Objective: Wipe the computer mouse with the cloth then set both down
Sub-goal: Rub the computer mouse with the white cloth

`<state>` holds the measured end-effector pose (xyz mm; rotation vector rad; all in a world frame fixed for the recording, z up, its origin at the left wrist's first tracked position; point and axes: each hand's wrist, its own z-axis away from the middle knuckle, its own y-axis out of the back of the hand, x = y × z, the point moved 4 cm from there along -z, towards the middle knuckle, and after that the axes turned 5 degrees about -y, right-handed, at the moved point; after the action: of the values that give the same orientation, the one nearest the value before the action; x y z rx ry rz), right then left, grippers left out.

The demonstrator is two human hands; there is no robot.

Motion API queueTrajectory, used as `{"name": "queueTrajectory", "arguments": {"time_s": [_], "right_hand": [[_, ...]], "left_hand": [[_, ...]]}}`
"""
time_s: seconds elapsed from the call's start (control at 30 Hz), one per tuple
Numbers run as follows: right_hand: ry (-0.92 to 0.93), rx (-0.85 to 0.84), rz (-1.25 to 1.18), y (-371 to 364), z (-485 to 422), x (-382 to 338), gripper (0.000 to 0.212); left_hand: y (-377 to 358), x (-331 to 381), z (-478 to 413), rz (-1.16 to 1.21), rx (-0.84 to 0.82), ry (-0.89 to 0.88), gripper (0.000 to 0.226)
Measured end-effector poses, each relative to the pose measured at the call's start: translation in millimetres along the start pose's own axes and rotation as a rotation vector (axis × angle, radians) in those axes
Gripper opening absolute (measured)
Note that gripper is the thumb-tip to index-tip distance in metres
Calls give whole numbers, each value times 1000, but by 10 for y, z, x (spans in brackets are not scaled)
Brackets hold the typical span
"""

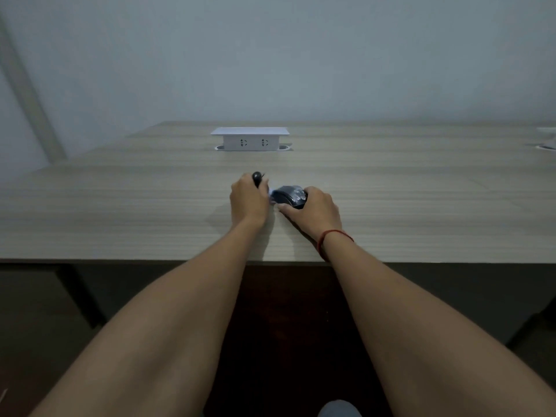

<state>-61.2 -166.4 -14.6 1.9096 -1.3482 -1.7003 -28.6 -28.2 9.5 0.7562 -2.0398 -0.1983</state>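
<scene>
While the right hand [316,210] grips the computer mouse [290,196] low over the tabletop [421,206] and the left hand [248,200] closes around a pale cloth [271,194] and some small dark object [256,176], a loose grip could let the mouse slip.

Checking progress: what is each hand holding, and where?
Right hand grips the computer mouse at its right side; left hand holds a small dark object, unclear.

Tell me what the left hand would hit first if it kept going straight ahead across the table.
Probably the white socket box, raised from the table beyond the left hand. Nothing shows between them, though depth is hard to judge.
</scene>
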Motion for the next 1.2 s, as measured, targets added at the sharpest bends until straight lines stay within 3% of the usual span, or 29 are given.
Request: {"name": "queueTrajectory", "arguments": {"time_s": [0.17, 0.27, 0.43, 0.6, 0.7, 0.83, 0.97, 1.07, 1.2], "right_hand": [[-6, 12, 26, -38, -32, 10, 52], [-7, 21, 51, -50, -42, -16, 47], [19, 42, 76, -21, -35, -22, 54], [15, 28, 67, -55, -56, -12, 51], [8, 32, 69, -32, -40, -13, 49], [9, 23, 49, -11, 0, -28, 58], [-75, 28, -141, 24, 26, -20, 61], [-226, 107, -329, 123, -34, 43, 42], [-228, 102, -406, 84, -54, 66, 32]], "left_hand": [[44, 116, -85, 108, 79, -90, 34], [-32, 259, -64, 91, -15, -215, 32], [9, -76, -71, 11, 8, -25, 28], [63, 55, -49, 208, 96, -114, 30], [6, 65, 11, 156, 5, -163, 25], [-30, -156, -82, 38, -13, 59, 31], [-31, -203, -105, 54, -9, 124, 36], [-29, -205, -89, 86, -10, 124, 35], [-44, -195, -105, 128, -35, 100, 34]]}}
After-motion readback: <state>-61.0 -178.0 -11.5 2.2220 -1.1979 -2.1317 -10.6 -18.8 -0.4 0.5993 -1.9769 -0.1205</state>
